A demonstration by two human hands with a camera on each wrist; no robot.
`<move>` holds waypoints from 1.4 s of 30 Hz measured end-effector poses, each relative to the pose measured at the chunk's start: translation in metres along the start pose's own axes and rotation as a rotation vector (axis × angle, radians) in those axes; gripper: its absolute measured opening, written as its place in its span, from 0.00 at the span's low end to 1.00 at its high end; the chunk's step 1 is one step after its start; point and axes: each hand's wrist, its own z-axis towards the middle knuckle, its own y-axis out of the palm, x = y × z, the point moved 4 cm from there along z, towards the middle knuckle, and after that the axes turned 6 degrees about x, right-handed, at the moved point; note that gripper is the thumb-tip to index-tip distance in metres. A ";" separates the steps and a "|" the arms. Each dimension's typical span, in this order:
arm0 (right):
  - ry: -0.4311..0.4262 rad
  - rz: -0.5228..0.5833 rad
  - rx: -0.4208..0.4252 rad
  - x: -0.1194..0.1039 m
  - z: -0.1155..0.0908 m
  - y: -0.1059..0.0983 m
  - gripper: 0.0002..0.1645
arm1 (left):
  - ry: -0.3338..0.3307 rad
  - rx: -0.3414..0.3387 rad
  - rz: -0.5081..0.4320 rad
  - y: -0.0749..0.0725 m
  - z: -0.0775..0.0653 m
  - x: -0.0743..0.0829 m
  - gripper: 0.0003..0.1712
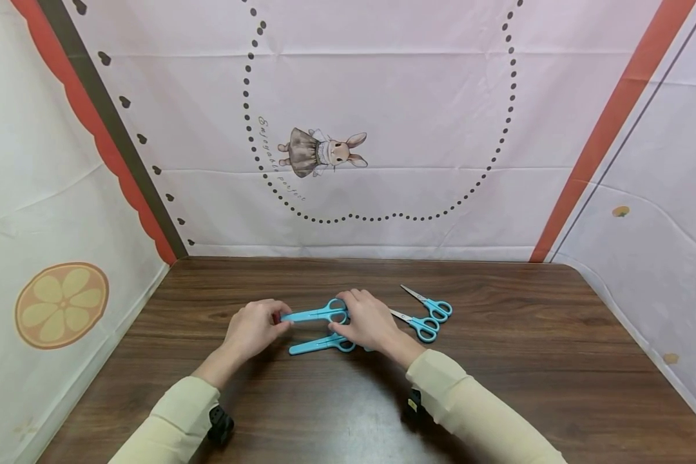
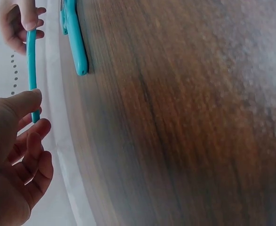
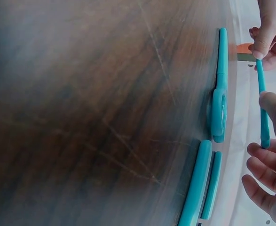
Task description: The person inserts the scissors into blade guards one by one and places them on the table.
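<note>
A pair of scissors (image 1: 327,312) in a light-blue sheath is held level above the table between both hands. My left hand (image 1: 254,330) pinches the tip end of the sheath (image 2: 32,66) between thumb and index finger. At the other end, my right hand (image 1: 372,320) grips the blue finger loops, its lower fingers loosely bent in the right wrist view. Just nearer to me, a second pair of sheathed scissors (image 1: 319,345) lies on the wood. Two slim blue pieces (image 3: 196,188) lie close behind it in the right wrist view, mostly hidden by my right arm from the head camera.
Right of my right hand lie two unsheathed scissors with bare metal blades, one farther back (image 1: 435,308) and one nearer (image 1: 423,327). The brown wooden table (image 1: 528,361) runs back to a printed cloth wall (image 1: 429,122), with cloth on both sides.
</note>
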 end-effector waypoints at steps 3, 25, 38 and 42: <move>0.003 0.000 -0.008 0.000 0.003 0.002 0.34 | 0.006 0.009 -0.003 0.000 0.001 -0.001 0.07; 0.056 -0.011 -0.098 0.001 0.019 0.013 0.34 | -0.018 0.009 0.039 0.007 0.010 -0.015 0.08; 0.105 -0.029 -0.147 0.000 0.024 0.024 0.34 | -0.072 -0.038 0.035 0.012 0.017 -0.023 0.09; 0.118 -0.028 -0.161 0.000 0.025 0.027 0.34 | -0.081 -0.051 0.046 0.014 0.018 -0.025 0.09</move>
